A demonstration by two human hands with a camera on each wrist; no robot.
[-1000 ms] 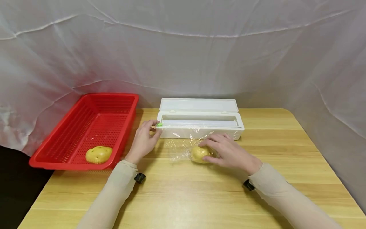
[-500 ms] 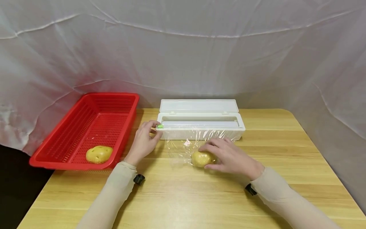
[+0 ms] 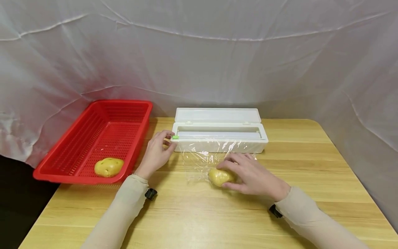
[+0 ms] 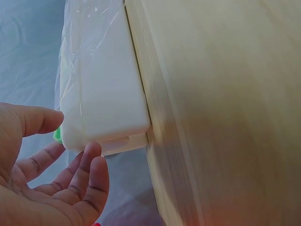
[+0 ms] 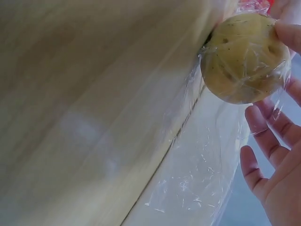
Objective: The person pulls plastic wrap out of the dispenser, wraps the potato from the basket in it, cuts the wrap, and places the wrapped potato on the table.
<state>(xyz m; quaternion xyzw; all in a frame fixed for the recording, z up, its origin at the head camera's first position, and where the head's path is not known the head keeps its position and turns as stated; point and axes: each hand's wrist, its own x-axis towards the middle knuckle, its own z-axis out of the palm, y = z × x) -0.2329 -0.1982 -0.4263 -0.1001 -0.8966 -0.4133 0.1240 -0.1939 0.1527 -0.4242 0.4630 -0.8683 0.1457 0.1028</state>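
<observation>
Potato [image 3: 221,177], wrapped in film [image 3: 196,159] before the box [image 3: 219,125], is probably firm but slick: your half-curled right hand [image 3: 252,175] holds it, best by the sides, your left hand [image 3: 156,154] loosely gripping the box's corner.

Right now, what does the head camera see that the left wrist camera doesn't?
Only the head view shows the right hand, the potato it holds, the second potato and the open lid of the white cling-film dispenser. Only the left wrist view shows the recess in the dispenser's end. Both show the left hand, dispenser, green slider, clear film and wooden table.
</observation>
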